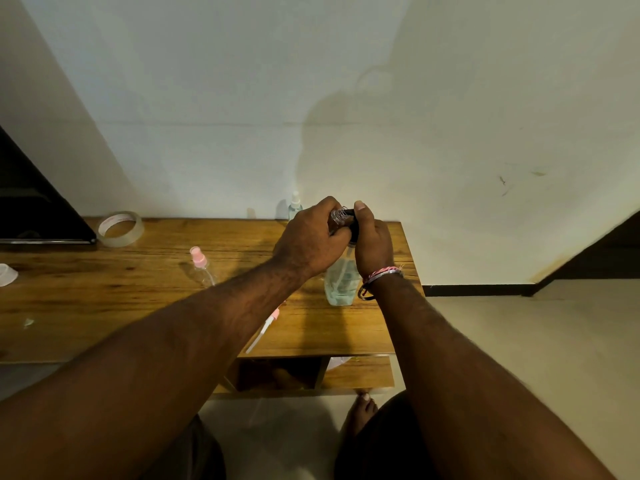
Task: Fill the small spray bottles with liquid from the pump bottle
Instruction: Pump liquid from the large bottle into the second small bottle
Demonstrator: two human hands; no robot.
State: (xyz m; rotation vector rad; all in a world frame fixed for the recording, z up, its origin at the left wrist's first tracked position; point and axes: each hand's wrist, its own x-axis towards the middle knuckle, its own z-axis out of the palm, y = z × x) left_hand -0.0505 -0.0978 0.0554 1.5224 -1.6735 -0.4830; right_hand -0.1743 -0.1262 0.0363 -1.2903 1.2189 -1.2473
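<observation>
The clear pump bottle point(340, 280) stands on the wooden table point(138, 289) near its right edge, with liquid in its lower part. My right hand point(372, 245) is closed around its black pump head. My left hand point(310, 242) holds a small clear bottle point(337, 216) tilted against the pump's nozzle; most of that bottle is hidden by my fingers. A small spray bottle with a pink cap point(201, 266) stands left of my left forearm. A pink-and-white sprayer top with its tube point(264, 328) lies on the table under my left arm. Another small spray bottle with a white top point(295, 206) stands at the wall.
A roll of clear tape point(120, 229) lies at the back left beside a dark slanted panel point(31, 202). A white cap point(6, 274) sits at the far left edge. The table's right edge is close to the pump bottle. Below is a shelf point(356, 372) and my bare foot point(360, 410).
</observation>
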